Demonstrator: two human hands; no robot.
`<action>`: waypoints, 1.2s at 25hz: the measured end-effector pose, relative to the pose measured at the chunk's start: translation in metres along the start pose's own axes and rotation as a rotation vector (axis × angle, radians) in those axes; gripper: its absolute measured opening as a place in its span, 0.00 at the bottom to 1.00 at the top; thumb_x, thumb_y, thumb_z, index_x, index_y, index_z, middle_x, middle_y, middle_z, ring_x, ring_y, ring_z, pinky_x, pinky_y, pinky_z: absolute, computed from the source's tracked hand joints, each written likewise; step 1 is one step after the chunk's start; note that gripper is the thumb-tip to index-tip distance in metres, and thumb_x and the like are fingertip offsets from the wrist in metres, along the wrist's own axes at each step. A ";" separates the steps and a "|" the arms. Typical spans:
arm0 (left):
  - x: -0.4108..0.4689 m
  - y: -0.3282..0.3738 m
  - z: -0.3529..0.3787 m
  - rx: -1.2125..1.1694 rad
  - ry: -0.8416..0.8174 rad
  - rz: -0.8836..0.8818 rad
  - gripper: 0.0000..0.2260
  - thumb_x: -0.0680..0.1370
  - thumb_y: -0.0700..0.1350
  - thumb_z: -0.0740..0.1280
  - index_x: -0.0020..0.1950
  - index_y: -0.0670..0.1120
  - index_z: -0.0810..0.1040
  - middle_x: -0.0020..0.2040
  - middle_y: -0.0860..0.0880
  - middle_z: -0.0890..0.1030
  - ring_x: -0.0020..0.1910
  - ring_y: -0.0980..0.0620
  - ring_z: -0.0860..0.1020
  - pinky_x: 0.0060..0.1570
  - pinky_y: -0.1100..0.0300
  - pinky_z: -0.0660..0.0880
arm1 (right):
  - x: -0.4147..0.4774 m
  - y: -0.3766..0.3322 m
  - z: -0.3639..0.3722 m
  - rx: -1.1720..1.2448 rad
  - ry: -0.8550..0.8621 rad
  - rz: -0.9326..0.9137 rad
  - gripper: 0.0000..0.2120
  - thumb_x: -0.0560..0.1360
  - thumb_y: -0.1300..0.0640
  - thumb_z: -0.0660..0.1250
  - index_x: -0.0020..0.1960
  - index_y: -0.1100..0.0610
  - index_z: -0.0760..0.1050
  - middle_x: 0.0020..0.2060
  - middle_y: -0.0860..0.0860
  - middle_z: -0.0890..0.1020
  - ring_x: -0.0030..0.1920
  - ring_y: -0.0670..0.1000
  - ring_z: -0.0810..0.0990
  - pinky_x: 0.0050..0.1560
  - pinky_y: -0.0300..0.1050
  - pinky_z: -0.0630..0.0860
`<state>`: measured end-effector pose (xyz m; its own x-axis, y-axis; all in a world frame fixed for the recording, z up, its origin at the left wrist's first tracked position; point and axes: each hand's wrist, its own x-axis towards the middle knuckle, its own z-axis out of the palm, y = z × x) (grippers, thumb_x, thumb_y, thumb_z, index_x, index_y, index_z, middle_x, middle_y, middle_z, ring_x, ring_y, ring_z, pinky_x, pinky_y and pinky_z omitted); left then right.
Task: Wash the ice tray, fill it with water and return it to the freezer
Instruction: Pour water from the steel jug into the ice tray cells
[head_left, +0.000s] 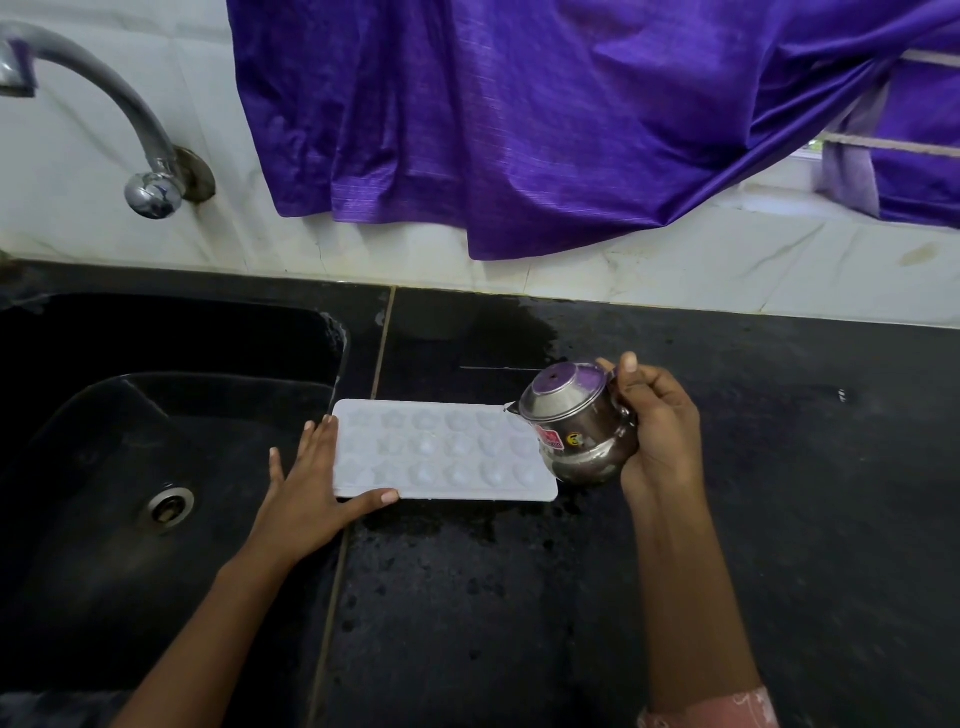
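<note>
A white ice tray (441, 452) with several shaped cavities lies flat on the black counter, just right of the sink. My left hand (306, 493) rests against its left end, fingers straight, thumb along the near edge. My right hand (654, 431) grips a small steel pot (576, 426), tilted with its mouth toward the tray's right end. The pot covers the tray's far right corner. I cannot tell whether water is flowing.
A black sink (130, 467) with a steel drain lies to the left, under a curved chrome tap (119, 124). The black counter (519, 597) is wet in patches. A purple cloth (519, 114) hangs over the tiled back wall.
</note>
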<state>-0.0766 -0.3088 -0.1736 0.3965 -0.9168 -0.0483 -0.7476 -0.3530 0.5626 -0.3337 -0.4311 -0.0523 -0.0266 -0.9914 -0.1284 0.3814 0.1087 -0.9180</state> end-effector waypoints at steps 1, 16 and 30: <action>0.000 0.000 0.000 0.001 -0.001 0.000 0.58 0.56 0.78 0.54 0.77 0.48 0.41 0.78 0.51 0.45 0.70 0.63 0.37 0.69 0.50 0.31 | -0.001 -0.001 0.001 0.015 -0.002 -0.005 0.07 0.73 0.60 0.67 0.37 0.57 0.74 0.43 0.56 0.82 0.41 0.46 0.83 0.38 0.39 0.79; 0.000 -0.001 0.000 0.001 0.000 0.008 0.62 0.52 0.83 0.48 0.77 0.48 0.41 0.78 0.52 0.45 0.71 0.64 0.37 0.69 0.51 0.30 | -0.001 0.004 0.002 -0.012 -0.012 -0.024 0.07 0.72 0.58 0.68 0.36 0.57 0.73 0.42 0.55 0.83 0.39 0.45 0.83 0.36 0.37 0.78; -0.002 0.001 0.000 0.001 0.000 0.003 0.60 0.54 0.81 0.52 0.77 0.48 0.41 0.78 0.52 0.45 0.70 0.64 0.37 0.69 0.51 0.30 | -0.007 0.005 0.008 0.135 -0.026 0.034 0.07 0.74 0.58 0.64 0.38 0.59 0.74 0.37 0.51 0.84 0.38 0.45 0.83 0.37 0.40 0.81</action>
<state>-0.0777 -0.3077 -0.1728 0.3946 -0.9177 -0.0464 -0.7491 -0.3506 0.5620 -0.3237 -0.4245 -0.0532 0.0117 -0.9890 -0.1472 0.5025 0.1331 -0.8543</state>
